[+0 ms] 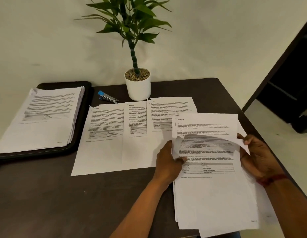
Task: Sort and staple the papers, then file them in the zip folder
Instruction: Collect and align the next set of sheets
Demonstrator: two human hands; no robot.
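A loose stack of printed papers lies at the table's front right. My left hand holds its left edge, thumb on the top page. My right hand pinches the right edge of a curled sheet headed "Section 3", lifted off that stack. Three overlapping sets of pages are spread across the middle of the table. A thick pile of papers rests on a black zip folder at the left. A blue and silver stapler lies behind the spread pages.
A potted plant in a white pot stands at the back centre against the wall. The dark table ends at the right, close to the stack, with floor and a dark doorway beyond.
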